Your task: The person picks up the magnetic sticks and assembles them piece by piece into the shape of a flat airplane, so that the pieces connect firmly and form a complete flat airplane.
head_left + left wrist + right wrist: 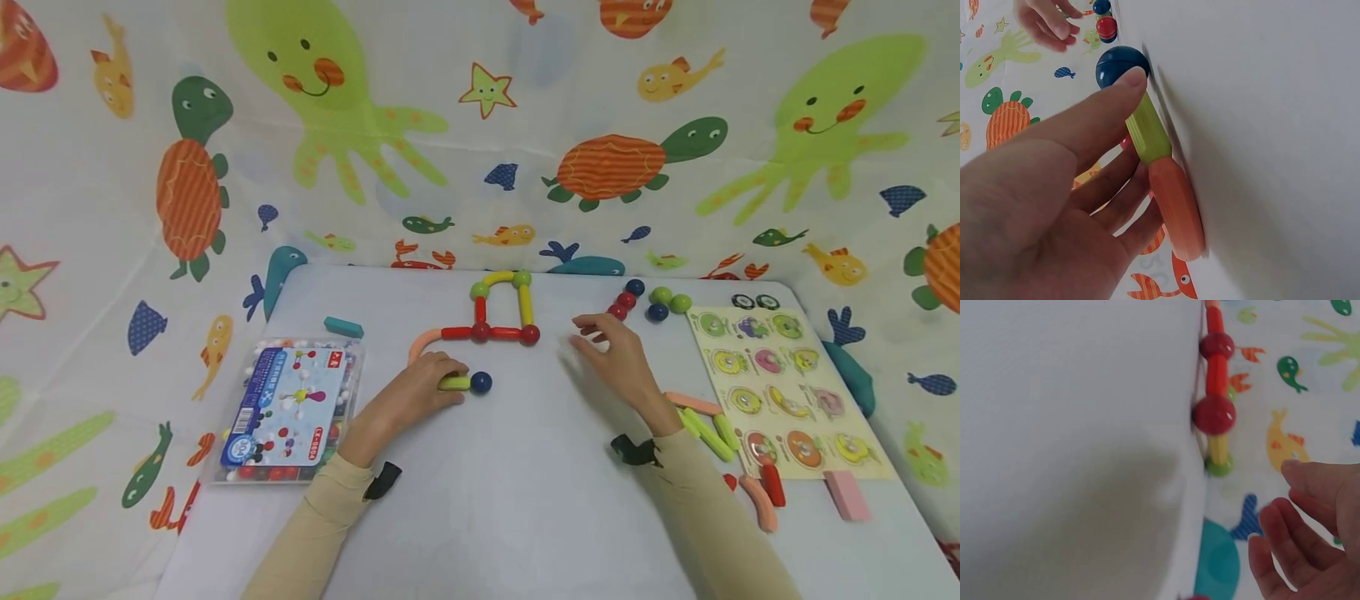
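On the pale surface (525, 500), a little left of centre, the left hand (420, 392) rests with its fingers (1094, 119) curled over a short green stick (453, 382). A dark blue ball (481, 382) sits at the stick's right end, touching it, and the left wrist view shows a fingertip reaching right up to that ball. At the stick's other end a curved orange piece (1175, 209) joins on and arcs away toward the far side. The stick's long axis runs left to right, roughly parallel to the near edge of the surface.

Just beyond the stick, on the far side, stands the built figure (501, 308): a row of red sticks and red balls with a red upright, a yellow upright and a yellow arch capped by green balls. The orange curve meets the left end of that red row, so the held stick lies near and slightly left of the figure.

Right of the figure, the right hand (615, 354) hovers with its fingers spread and relaxed, holding nothing. Its fingertips point toward the far left, with loose balls (645, 302) in red, blue and green just beyond them. The left hand is clearly the nearer one to the green stick; the right hand is well apart from it.

A clear plastic box (288, 408) of pieces lies at the left, and a wooden peg puzzle (780, 392) with loose sticks (708, 429) beside it lies at the right.
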The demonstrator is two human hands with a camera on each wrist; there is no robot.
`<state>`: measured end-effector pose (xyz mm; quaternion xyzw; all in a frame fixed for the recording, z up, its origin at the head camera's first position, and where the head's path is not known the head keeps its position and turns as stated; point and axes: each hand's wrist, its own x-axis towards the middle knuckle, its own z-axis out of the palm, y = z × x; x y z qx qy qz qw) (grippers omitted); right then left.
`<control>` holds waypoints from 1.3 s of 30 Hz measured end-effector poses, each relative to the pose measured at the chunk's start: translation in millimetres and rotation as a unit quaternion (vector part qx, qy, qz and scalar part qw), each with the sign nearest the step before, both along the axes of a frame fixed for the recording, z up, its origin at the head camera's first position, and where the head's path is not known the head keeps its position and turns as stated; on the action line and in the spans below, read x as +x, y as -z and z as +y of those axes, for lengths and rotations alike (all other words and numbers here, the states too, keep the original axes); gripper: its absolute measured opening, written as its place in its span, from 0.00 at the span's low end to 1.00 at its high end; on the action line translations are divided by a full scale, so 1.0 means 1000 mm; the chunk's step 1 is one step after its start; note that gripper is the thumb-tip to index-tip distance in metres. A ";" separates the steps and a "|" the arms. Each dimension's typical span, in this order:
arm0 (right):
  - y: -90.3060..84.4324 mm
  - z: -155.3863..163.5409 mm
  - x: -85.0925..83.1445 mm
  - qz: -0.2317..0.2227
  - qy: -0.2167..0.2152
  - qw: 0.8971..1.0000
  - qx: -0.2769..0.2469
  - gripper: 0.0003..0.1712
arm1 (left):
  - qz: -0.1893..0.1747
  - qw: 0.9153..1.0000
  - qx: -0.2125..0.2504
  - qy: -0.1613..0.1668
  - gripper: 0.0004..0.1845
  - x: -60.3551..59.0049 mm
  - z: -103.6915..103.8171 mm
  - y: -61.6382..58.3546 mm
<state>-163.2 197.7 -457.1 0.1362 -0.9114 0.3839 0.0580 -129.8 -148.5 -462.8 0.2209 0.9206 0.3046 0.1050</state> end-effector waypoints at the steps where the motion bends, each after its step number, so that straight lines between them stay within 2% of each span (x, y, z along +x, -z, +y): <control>1: -0.003 0.007 0.005 0.012 0.006 1.000 0.000 0.21 | -0.001 1.000 0.002 -0.001 0.24 0.000 0.000 0.000; 5: -0.011 0.038 0.029 0.054 0.034 0.998 0.005 0.19 | -0.005 1.000 0.012 0.001 0.25 0.000 0.000 0.000; 9: -0.013 0.067 0.058 0.067 0.068 0.995 0.032 0.18 | -0.013 1.000 0.022 0.002 0.25 0.000 0.000 0.002; 16: -0.005 0.099 0.106 0.044 0.091 0.990 0.094 0.20 | -0.009 1.000 0.019 -0.001 0.26 0.001 0.001 0.004; 20: -0.003 0.109 0.122 -0.004 0.109 0.985 0.134 0.19 | -0.011 1.000 0.017 -0.003 0.26 0.001 0.001 0.004; 24: -0.001 0.115 0.130 -0.058 0.124 0.978 0.156 0.18 | -0.013 1.000 0.018 -0.002 0.26 0.001 0.002 0.003; 27: 0.003 0.118 0.131 -0.068 0.122 0.976 0.165 0.18 | -0.012 1.000 0.021 -0.002 0.25 0.001 0.002 0.004; 32: 0.011 0.120 0.129 -0.045 0.116 0.975 0.184 0.18 | -0.008 1.000 0.027 0.000 0.24 0.002 0.002 0.004; 39: 0.011 0.114 0.125 0.005 0.114 0.971 0.208 0.19 | -0.006 1.000 0.028 0.000 0.24 0.002 0.001 0.003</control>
